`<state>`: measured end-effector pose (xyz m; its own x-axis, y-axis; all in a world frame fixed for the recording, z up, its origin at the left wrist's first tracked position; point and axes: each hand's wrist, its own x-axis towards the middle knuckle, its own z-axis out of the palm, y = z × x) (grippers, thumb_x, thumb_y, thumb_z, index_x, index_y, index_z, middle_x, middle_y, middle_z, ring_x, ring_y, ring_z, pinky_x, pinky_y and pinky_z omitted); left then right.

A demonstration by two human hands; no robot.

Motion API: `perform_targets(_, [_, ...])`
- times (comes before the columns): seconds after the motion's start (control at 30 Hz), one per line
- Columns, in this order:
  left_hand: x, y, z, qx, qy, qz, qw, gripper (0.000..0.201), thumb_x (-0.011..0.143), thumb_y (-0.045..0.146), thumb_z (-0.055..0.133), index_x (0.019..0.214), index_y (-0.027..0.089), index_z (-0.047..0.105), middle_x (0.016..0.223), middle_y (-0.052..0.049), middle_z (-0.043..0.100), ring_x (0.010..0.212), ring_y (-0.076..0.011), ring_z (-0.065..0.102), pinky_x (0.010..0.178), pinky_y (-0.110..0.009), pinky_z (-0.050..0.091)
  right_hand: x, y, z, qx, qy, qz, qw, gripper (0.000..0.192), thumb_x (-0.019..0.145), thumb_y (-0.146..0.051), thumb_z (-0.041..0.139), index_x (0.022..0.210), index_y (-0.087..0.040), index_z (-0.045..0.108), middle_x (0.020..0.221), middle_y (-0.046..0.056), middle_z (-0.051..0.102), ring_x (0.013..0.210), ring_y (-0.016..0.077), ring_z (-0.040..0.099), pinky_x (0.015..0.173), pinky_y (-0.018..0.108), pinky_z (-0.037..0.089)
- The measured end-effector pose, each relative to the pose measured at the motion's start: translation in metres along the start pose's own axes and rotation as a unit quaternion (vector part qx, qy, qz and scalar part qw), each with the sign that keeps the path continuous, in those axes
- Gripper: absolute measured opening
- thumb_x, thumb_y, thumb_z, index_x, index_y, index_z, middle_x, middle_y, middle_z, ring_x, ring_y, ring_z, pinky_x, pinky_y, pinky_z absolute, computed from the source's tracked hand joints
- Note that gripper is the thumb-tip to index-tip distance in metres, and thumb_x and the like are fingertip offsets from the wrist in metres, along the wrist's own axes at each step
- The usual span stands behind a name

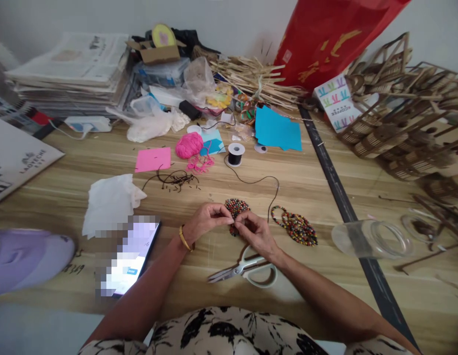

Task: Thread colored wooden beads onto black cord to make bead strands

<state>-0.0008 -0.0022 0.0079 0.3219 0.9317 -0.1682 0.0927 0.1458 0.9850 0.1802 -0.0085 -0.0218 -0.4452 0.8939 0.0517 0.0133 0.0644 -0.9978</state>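
Note:
My left hand (208,220), with a gold bracelet (184,238) at the wrist, pinches thumb and forefinger together. From the other side my right hand (255,231) makes a similar pinch, and the fingertips of both almost meet. What they grip is too small to make out. Just behind the fingers lies a bunch of multicoloured beads (236,204), partly covered by them. To the right rests a second heap of beaded strands (300,229), with a loop at its left end. White-handled scissors (247,266) lie below my hands, blades pointing left.
A spool of black cord (235,154) trails its cord toward my right hand. Cord scraps (179,180), pink yarn (189,145) and blue sheets (276,129) lie farther back. A phone (130,261) is by my left forearm, a clear jar (371,239) at the right.

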Motion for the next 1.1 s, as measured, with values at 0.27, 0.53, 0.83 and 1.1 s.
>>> perform_targets(0.27, [-0.001, -0.001, 0.0, 0.004, 0.0, 0.008, 1.0, 0.014, 0.069, 0.024, 0.067, 0.069, 0.01, 0.065, 0.068, -0.002, 0.064, 0.066, -0.0128, 0.056, 0.064, -0.023, 0.043, -0.001, -0.002, 0.0, 0.029, 0.007, -0.002, 1.0, 0.021, 0.082, -0.037, 0.058, 0.087, -0.017, 0.053, 0.069, 0.001, 0.053, 0.06, 0.0108, 0.05, 0.056, 0.024, 0.042])
perform_targets(0.53, [-0.001, -0.005, 0.003, -0.013, -0.014, 0.009, 1.0, 0.017, 0.069, 0.027, 0.069, 0.07, 0.01, 0.066, 0.066, -0.002, 0.063, 0.063, -0.012, 0.055, 0.061, -0.022, 0.042, -0.004, -0.001, 0.002, -0.015, 0.006, -0.008, 1.0, 0.018, 0.08, -0.034, 0.061, 0.084, -0.017, 0.057, 0.066, 0.0, 0.056, 0.057, 0.0111, 0.051, 0.054, 0.024, 0.043])
perform_targets(0.83, [-0.002, -0.006, 0.007, -0.072, -0.005, 0.02, 0.997, 0.022, 0.074, 0.029, 0.065, 0.087, 0.011, 0.064, 0.08, -0.004, 0.064, 0.073, -0.0131, 0.057, 0.069, -0.024, 0.043, -0.005, -0.013, 0.0, -0.045, 0.029, -0.033, 0.998, 0.014, 0.083, -0.031, 0.058, 0.081, -0.018, 0.059, 0.07, 0.002, 0.057, 0.06, 0.0121, 0.051, 0.054, 0.024, 0.042])
perform_targets(1.1, [-0.002, -0.013, 0.01, -0.044, -0.085, 0.024, 0.995, 0.025, 0.068, 0.026, 0.07, 0.087, 0.012, 0.064, 0.082, -0.005, 0.067, 0.074, -0.0144, 0.059, 0.069, -0.025, 0.045, -0.004, -0.029, -0.009, -0.059, 0.044, -0.028, 0.997, 0.01, 0.082, -0.028, 0.059, 0.083, -0.018, 0.059, 0.073, 0.003, 0.059, 0.064, 0.0136, 0.056, 0.057, 0.025, 0.045])
